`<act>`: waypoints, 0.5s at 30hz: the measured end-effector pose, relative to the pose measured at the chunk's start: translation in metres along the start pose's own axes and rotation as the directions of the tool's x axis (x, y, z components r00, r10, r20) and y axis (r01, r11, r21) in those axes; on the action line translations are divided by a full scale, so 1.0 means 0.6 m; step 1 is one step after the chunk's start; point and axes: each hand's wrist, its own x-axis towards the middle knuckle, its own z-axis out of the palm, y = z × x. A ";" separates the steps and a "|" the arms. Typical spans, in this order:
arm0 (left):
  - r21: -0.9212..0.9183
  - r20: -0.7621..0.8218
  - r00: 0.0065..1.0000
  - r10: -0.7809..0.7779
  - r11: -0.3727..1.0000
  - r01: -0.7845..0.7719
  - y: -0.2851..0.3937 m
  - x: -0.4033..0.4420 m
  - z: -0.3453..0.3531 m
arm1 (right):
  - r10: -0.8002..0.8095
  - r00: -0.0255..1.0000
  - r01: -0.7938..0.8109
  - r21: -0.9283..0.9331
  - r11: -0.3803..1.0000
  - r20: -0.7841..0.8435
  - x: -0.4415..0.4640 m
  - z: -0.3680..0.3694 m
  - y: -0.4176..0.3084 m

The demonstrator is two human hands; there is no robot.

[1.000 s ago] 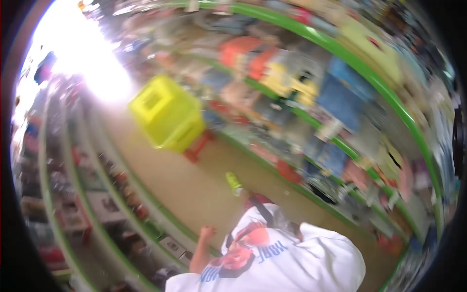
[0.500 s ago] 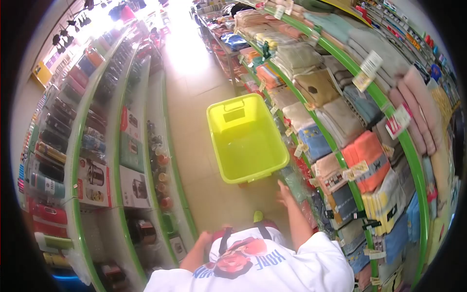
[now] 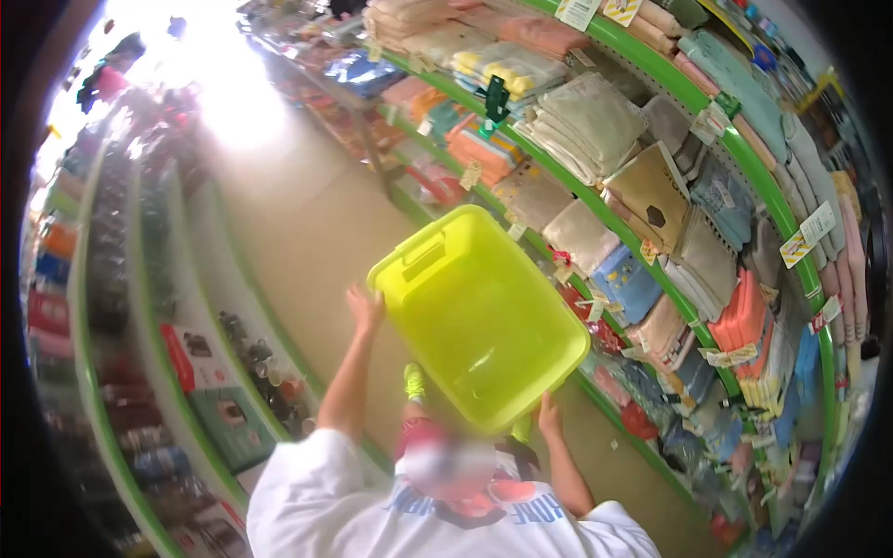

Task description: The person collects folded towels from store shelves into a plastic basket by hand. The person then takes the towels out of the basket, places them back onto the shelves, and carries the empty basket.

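Observation:
A lime-yellow plastic tub (image 3: 484, 325) is in front of my body, tilted askew in view, with its open top toward me and nothing visible inside. A handle shows on its far end. My left hand (image 3: 366, 309) is at the tub's far left corner, fingers against the outer side of the rim. At the near right corner, my right hand (image 3: 551, 416) grips the edge from below, its fingers partly hidden. My white printed T-shirt (image 3: 372, 493) fills the bottom, and a yellow-green shoe (image 3: 414, 379) shows beside the tub.
On the right, green-edged shelves (image 3: 595, 209) hold folded towels (image 3: 586, 121) with hanging price tags. Shelves on the left carry boxed goods (image 3: 219, 409) and glassware (image 3: 265, 363). The tiled aisle floor (image 3: 298, 223) runs toward bright light at the far end.
The tub looks larger and closer, and has turned in view. My left hand has come up from my side to its left corner; my right hand has met its near right corner. The view has swung right.

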 end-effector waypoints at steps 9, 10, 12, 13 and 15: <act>-0.088 0.604 0.748 0.274 0.956 -0.279 0.023 0.165 0.063 | 0.341 0.835 -0.362 0.034 0.931 -0.432 -0.120 0.189 -0.058; -0.084 0.603 0.746 0.282 0.953 -0.292 0.019 0.156 0.062 | 0.361 0.814 -0.405 0.001 0.914 -0.455 -0.128 0.188 -0.064; -0.072 0.665 0.697 0.267 0.952 -0.296 0.008 0.135 0.063 | 0.404 0.775 -0.493 -0.065 0.867 -0.486 -0.132 0.167 -0.069; -0.092 0.665 0.694 0.275 0.953 -0.290 0.006 0.116 0.063 | 0.413 0.759 -0.510 -0.064 0.858 -0.504 -0.136 0.155 -0.064; -0.117 0.714 0.658 0.240 0.967 -0.226 0.014 0.078 0.045 | 0.462 0.728 -0.559 -0.050 0.827 -0.506 -0.154 0.133 -0.044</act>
